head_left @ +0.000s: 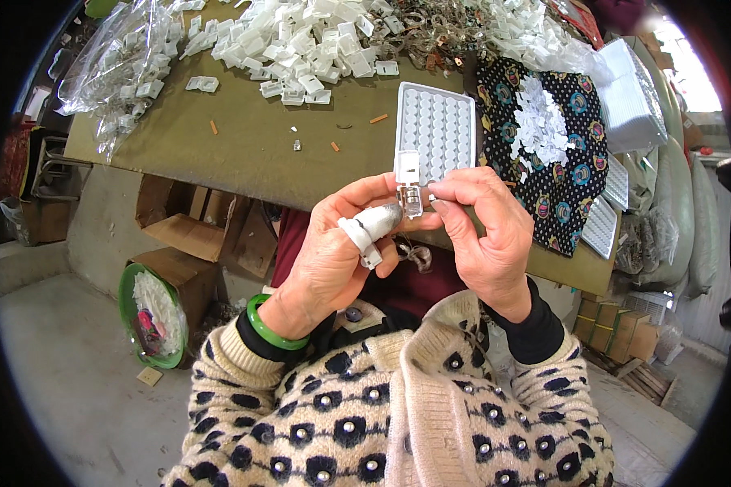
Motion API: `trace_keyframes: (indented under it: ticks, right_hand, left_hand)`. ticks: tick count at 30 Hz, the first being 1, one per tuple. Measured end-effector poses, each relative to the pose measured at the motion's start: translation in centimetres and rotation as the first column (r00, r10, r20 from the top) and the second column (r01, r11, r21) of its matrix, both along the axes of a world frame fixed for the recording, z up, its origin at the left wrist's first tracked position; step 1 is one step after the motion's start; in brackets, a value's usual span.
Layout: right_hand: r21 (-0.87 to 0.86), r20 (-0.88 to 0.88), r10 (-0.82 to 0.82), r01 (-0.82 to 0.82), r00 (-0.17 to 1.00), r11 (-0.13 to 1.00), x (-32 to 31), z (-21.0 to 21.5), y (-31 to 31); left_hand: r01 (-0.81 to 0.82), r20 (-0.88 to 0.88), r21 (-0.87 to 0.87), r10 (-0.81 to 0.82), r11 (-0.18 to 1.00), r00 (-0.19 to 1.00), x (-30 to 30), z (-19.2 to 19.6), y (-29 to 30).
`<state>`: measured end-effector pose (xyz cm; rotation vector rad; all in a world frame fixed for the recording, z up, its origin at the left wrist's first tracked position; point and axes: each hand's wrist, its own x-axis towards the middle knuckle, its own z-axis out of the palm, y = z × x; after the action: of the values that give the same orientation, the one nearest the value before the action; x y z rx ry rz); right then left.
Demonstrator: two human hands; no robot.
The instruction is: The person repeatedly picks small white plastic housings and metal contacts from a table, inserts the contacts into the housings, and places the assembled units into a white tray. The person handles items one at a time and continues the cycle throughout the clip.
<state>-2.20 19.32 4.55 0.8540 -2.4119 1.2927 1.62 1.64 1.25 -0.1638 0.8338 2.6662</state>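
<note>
Olive-green tabletop (252, 138) spreads before us, with a loose heap of small white plastic housings (300, 45) at its far side. Over the near edge, our left hand (329, 252) holds a small, clear-and-white plastic case (410, 191), its upper part white and metal-looking pieces in its lower part. Our right hand (491, 231) is almost closed, thumb and forefinger pinching a tiny whitish bit (432, 197) just beside the case. Beyond lies a white plastic tray of round wells (436, 122); to its right, a patterned black cloth (554, 211) bears a pile of thin white flakes (542, 122).

We could lose the tiny bit if the pinch slips, and it might fall past the table edge. The thick white wrapping (378, 221) on our left thumb could dull touch and let the case tilt, spilling loose pieces.

Our left fingers behind the case are partly hidden, the tiny bit is too small to identify, and we cannot tell whether the metal pieces are fixed. Both sleeves run off below.
</note>
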Motion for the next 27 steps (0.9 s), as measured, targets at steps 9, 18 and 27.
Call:
trace_keyframes:
  ticks: [9,18,27]
  right_hand:
    - [-0.027,-0.131,0.007,-0.01,0.991,1.0,-0.1,-0.1,-0.6]
    - [-0.004,-0.278,0.007,-0.009,0.961,1.0,-0.1,-0.7,-1.3]
    - [0.013,-0.344,0.036,-0.033,0.938,0.999,-0.2,-0.7,-1.4]
  left_hand:
    - [-0.012,-0.042,0.118,0.017,0.993,0.999,0.2,-1.1,0.1]
    - [-0.051,-0.022,0.098,0.053,0.994,0.998,0.4,-1.0,0.2]
    - [-0.109,-0.008,0.06,0.109,0.992,0.994,0.7,-0.4,0.3]
